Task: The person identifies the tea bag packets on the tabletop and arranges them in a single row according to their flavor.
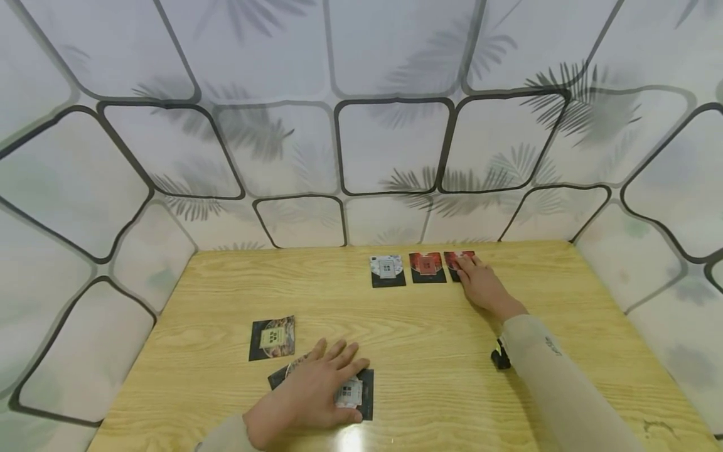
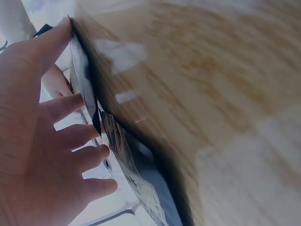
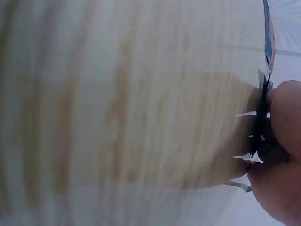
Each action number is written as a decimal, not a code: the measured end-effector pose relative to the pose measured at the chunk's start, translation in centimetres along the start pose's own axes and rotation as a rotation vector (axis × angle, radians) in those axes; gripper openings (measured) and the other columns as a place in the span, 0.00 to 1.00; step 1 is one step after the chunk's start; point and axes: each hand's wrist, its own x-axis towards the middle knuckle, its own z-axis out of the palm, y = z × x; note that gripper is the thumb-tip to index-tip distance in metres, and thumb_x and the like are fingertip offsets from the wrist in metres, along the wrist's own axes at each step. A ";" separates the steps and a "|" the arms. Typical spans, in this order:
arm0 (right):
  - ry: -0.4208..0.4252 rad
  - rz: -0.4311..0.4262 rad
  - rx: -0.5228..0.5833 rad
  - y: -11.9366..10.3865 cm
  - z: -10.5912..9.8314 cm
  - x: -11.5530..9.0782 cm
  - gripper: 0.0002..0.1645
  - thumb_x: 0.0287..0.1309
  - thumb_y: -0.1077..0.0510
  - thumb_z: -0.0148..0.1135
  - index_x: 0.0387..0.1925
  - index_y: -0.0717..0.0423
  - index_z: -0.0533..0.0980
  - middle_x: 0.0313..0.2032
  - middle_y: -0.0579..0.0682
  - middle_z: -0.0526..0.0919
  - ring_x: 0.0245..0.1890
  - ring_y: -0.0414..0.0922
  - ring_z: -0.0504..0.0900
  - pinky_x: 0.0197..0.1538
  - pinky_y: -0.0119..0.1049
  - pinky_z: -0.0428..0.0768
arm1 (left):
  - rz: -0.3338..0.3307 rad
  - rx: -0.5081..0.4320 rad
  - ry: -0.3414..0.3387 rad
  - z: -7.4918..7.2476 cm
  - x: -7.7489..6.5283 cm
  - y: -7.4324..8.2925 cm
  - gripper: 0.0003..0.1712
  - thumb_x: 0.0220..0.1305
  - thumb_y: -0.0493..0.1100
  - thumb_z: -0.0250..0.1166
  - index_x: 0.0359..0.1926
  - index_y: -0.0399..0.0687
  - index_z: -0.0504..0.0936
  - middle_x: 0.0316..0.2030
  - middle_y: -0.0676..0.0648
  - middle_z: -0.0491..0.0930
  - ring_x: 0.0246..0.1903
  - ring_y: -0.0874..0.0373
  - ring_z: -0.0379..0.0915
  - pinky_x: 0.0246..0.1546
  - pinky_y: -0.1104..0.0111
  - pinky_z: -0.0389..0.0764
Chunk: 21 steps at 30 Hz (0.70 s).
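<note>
My left hand [image 1: 310, 386] lies flat with spread fingers over two small square packets near the front of the table. One is a black packet with a white label [image 1: 366, 395]; the other, a dark patterned packet [image 1: 278, 378], is mostly covered. In the left wrist view, fingertips touch the edges of these packets. Far to the right, my right hand [image 1: 484, 287] rests its extended fingers on a red and black packet [image 1: 452, 260]. Left of it in a row are a second red and black packet [image 1: 427, 267] and a white and black packet [image 1: 387, 270].
A dark patterned packet with a yellow label [image 1: 273, 339] lies alone left of centre on the wood-grain table [image 1: 186, 351]. A small black object [image 1: 499, 358] shows under the right wrist. A patterned fabric wall [image 1: 390, 147] encloses the table's back and sides.
</note>
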 end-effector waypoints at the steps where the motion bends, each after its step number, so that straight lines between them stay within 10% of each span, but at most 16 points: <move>1: -0.001 0.002 -0.001 0.0 0.0 0.0 0.31 0.85 0.57 0.40 0.77 0.71 0.61 0.76 0.75 0.61 0.78 0.75 0.55 0.77 0.74 0.55 | 0.002 0.004 0.001 0.1 0.0 -0.1 0.51 0.67 0.76 0.60 0.82 0.59 0.63 0.82 0.43 0.58 0.81 0.40 0.55 0.79 0.37 0.57; 21: -0.020 0.011 -0.009 -0.1 0.0 0.1 0.31 0.85 0.56 0.39 0.79 0.70 0.59 0.77 0.74 0.59 0.79 0.74 0.53 0.78 0.74 0.53 | 0.010 0.054 0.091 -1.0 -0.4 -0.8 0.40 0.67 0.64 0.70 0.74 0.52 0.76 0.77 0.39 0.68 0.78 0.38 0.62 0.77 0.36 0.60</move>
